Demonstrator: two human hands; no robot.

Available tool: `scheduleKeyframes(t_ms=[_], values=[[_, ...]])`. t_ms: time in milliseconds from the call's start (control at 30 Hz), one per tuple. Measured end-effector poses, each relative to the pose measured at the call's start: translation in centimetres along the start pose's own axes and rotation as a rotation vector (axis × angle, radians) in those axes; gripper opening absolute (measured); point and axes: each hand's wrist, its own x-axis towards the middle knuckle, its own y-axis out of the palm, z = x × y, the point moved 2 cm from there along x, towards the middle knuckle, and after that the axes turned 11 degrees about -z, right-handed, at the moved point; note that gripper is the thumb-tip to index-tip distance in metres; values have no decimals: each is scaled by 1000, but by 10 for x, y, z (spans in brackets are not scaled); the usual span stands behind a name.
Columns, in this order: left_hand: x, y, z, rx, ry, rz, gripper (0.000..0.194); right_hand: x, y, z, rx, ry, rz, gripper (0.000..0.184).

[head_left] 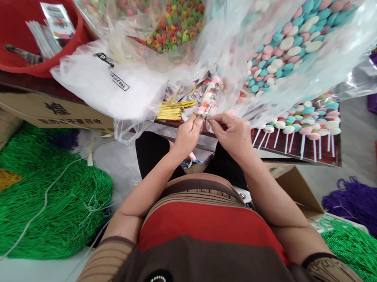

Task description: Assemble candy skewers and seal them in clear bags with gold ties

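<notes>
A candy skewer [209, 97] in a transparent wrapper, with pink, white and orange pieces, lies at the table's front edge and points away from me. My left hand [190, 134] is closed around its near end, thumb and fingers pinched at the neck of the wrapper. Close beside it, my right hand [233, 134] pinches with thumb and forefinger at that same end; what sits between those fingertips is too small to make out. A bundle of yellow twist ties [174, 111] lies just left of the skewer, next to printed wrappers [179, 91].
Finished-looking candy skewers [307, 122] with white sticks lie at the right table edge. Behind are bags of pastel candies [284, 47] and ring candies [179, 23]. A white plastic bag [135, 89] and red basin [76, 50] stand left. Green strings [46, 199] heap below.
</notes>
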Motion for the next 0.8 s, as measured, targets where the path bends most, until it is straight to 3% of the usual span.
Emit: scheduleKeyframes(t_ms=[133,233,300,433,633,800], values=[[-4,4,1,-102,-72,62,28,-4,4,1,49,67,-51,11],[-7,5,-6,-274,-196,57,25,-6,5,3,206,143,-42,10],[-9,5,-14,-428,-328,77,25,-7,5,1,372,261,-12,11],[-13,5,-28,-620,-535,169,30,-10,5,-7,679,503,76,30],[-25,2,-31,-683,-659,479,34,-16,-1,-15,874,641,173,40],[-34,2,-31,-737,-736,688,37,-16,-8,-18,979,573,419,39]])
